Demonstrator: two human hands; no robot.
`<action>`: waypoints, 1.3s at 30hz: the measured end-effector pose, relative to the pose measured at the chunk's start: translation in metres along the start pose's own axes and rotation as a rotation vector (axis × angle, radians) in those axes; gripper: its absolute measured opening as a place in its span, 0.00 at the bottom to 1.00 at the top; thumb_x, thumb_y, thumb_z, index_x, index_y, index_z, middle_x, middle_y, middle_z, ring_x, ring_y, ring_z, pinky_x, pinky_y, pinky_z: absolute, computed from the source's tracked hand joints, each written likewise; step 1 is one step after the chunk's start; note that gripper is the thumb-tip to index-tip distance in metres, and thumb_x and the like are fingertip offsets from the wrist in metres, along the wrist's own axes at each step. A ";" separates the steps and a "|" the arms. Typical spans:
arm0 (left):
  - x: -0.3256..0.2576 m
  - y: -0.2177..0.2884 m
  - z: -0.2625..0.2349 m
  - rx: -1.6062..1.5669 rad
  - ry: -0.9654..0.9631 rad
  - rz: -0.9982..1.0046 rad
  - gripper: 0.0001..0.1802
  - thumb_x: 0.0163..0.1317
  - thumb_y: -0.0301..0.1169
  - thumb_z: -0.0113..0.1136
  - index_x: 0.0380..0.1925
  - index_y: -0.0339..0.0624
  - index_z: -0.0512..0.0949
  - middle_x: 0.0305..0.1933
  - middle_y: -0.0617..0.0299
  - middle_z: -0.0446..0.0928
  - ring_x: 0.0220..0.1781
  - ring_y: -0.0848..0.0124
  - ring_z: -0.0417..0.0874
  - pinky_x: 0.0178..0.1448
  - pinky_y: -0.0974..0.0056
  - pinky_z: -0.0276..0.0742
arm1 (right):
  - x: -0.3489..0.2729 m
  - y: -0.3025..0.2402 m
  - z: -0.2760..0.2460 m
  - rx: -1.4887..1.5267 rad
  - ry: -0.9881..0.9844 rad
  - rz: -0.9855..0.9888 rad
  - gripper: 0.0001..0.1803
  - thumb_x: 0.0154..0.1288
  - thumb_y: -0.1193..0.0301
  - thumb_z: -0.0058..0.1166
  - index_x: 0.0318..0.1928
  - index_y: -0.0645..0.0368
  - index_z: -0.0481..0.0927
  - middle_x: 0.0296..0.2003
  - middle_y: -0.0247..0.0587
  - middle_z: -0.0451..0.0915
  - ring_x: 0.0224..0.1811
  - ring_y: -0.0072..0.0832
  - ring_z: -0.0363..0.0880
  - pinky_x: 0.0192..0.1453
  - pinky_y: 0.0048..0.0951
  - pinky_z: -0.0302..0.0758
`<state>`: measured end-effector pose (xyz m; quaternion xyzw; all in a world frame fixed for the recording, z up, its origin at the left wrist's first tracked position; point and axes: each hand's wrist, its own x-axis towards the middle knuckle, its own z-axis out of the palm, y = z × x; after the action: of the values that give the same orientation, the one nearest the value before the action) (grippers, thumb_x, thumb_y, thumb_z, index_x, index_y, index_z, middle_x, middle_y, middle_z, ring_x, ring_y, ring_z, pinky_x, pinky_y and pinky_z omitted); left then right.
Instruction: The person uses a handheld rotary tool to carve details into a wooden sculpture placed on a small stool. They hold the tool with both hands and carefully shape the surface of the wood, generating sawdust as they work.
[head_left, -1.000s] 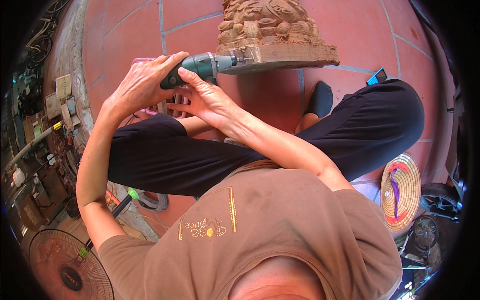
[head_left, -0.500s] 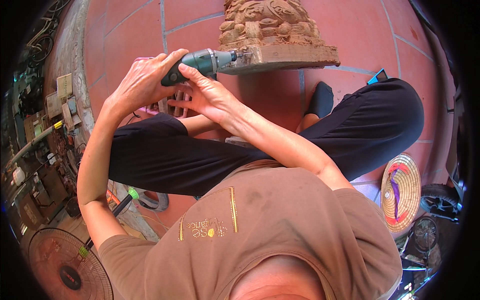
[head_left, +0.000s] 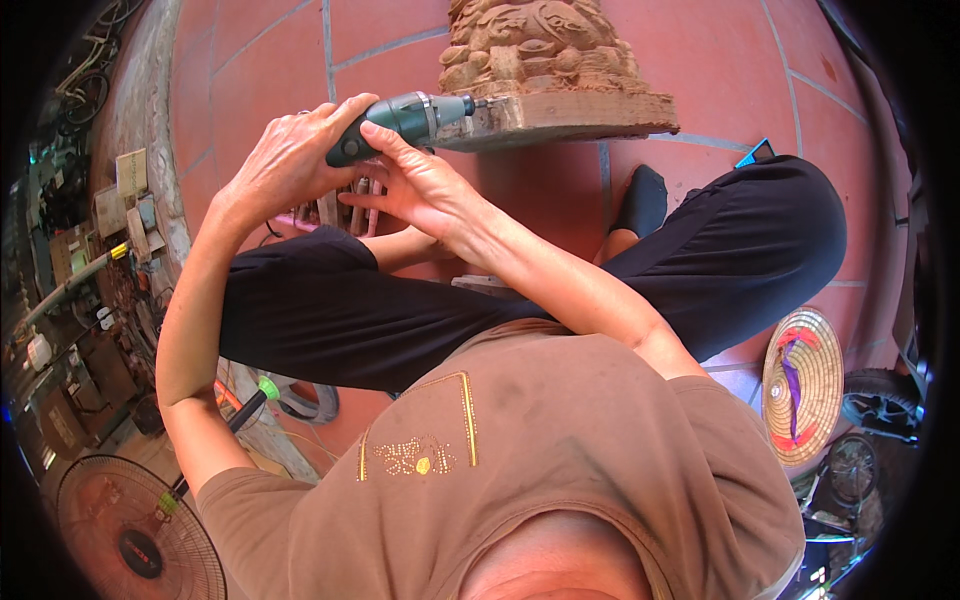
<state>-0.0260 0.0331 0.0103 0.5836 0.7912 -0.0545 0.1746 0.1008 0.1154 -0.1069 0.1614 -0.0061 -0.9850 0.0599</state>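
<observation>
A dark green rotary tool [head_left: 400,122] lies sideways between my two hands, its bit pointing right. My left hand [head_left: 290,155] wraps round its rear end from the left. From below, my right hand [head_left: 415,190] grips the body, the thumb along its near side and other fingers partly hidden. The bit reaches the left end of the wooden base of a carving [head_left: 560,112]; whether it touches the wood I cannot tell. This brown carving, with rounded relief shapes above a thick flat base, stands on the tiled floor at the far side.
Behind my hands sits a pink basket [head_left: 300,218] with wooden-handled tools. A fan [head_left: 140,545] stands at lower left, near clutter along the left wall. A woven conical hat [head_left: 803,385] lies at right beside a wheel [head_left: 882,400]. A small blue device [head_left: 757,152] is by my right knee.
The rotary tool has shifted very slightly up and right along the end of the base, both hands moving with it. The carving stays in place.
</observation>
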 end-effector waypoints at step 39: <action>-0.003 0.007 -0.003 -0.008 -0.049 -0.036 0.40 0.50 0.33 0.71 0.66 0.46 0.69 0.50 0.44 0.82 0.49 0.47 0.84 0.50 0.50 0.82 | -0.005 0.005 0.001 0.027 0.044 0.024 0.15 0.64 0.64 0.69 0.49 0.49 0.81 0.46 0.31 0.83 0.54 0.29 0.78 0.65 0.60 0.70</action>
<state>-0.0196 0.0329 0.0151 0.5670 0.7973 -0.0688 0.1953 0.1061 0.1110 -0.1038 0.1838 -0.0201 -0.9803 0.0694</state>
